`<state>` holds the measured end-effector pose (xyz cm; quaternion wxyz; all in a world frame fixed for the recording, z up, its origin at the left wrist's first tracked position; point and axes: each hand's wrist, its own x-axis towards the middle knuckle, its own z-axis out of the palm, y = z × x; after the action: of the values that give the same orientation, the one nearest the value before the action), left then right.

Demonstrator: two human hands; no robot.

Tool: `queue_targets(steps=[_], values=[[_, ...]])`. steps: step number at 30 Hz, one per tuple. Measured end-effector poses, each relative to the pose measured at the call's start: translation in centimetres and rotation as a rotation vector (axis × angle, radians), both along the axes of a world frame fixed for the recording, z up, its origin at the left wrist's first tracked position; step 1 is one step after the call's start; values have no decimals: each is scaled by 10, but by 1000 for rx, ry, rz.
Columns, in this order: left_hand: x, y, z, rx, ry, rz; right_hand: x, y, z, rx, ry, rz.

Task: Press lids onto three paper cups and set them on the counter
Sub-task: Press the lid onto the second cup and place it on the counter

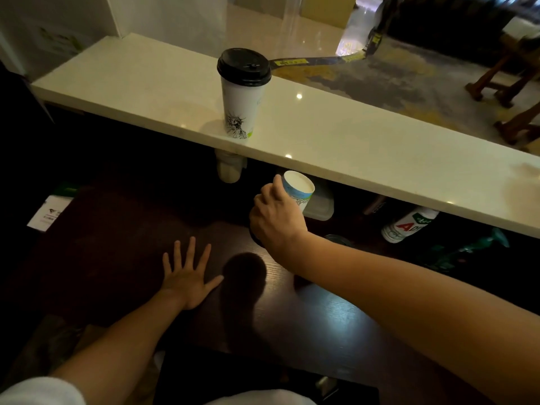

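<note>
A tall white paper cup [240, 106] with a black lid [244, 66] stands upright on the white counter [365, 147], near its front edge. Below the counter, my right hand [276, 220] grips a second white paper cup [299, 187], upside down with its base facing up, over the dark wooden table [321, 325]. A dark round shape under that hand is partly hidden; I cannot tell what it is. My left hand [187, 277] lies flat on the table with fingers spread, holding nothing.
More pale cups [229, 169] sit in shadow under the counter's edge. A white bottle with red lettering [409, 225] lies at the right, a clear plastic box [320, 207] sits behind my right hand, and a white card [48, 213] lies at the left.
</note>
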<state>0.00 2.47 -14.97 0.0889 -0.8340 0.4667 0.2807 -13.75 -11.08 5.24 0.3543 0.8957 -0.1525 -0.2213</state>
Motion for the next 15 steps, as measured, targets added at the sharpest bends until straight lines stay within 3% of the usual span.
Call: queue_targets(steps=[3, 7, 12, 15], values=[[1, -1, 1, 12, 13, 3, 0, -2, 29, 99, -94, -82], [1, -2, 4, 37, 20, 4, -5, -17, 74, 366, -357, -269], [1, -2, 6, 54, 34, -7, -16, -47, 116, 894, -707, -573], [0, -3, 6, 49, 30, -8, -29, -61, 110, 1229, -971, -628]])
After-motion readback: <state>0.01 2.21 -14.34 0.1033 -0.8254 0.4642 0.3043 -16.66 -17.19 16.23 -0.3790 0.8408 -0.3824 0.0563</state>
